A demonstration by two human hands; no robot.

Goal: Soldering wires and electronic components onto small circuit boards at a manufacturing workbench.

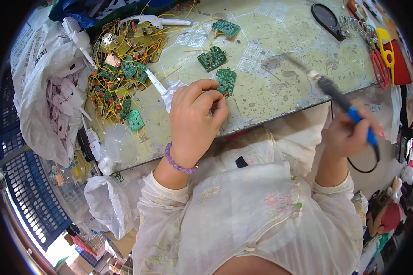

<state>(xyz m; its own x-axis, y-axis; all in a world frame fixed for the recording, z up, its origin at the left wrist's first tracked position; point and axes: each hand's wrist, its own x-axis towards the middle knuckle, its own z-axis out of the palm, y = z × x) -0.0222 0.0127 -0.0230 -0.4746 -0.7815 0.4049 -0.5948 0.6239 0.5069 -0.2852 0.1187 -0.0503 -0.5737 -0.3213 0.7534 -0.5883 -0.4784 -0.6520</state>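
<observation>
White blouse (243,201) fills the near side, flowers stitched on its front, and just beyond it we're at the bench. Green circuit board (226,81) lies flat on the tabletop, and the left hand (195,110) is right on it, finger and thumb drawn together at the near edge; whether they pinch the board or something tiny and reddish there, I can't tell. Over to the right, blurred, the right hand (353,130) wraps its fingers round a soldering iron (337,96), tip aimed far left, above the surface.

And what a surface! The table (280,89) is pale yellow-green, printed with white squares, scuffed and blotched with dark stains. Two loose boards (212,58) (226,28) sit beyond the first, well apart from the far-left tangle of yellow-wired boards (124,68). Just left of the fingers, a white plastic piece (163,89). Across at far right: a black oval frame (326,17), a metal spring (357,26), red handles (380,68) and a yellow tool (387,55).

Out into the room: left of the bench, a white sack (30,101) bulges with white plastic parts (64,98), beside a dark blue crate (32,197). Away on the right, mixed clutter (390,215) crowds the floor.
</observation>
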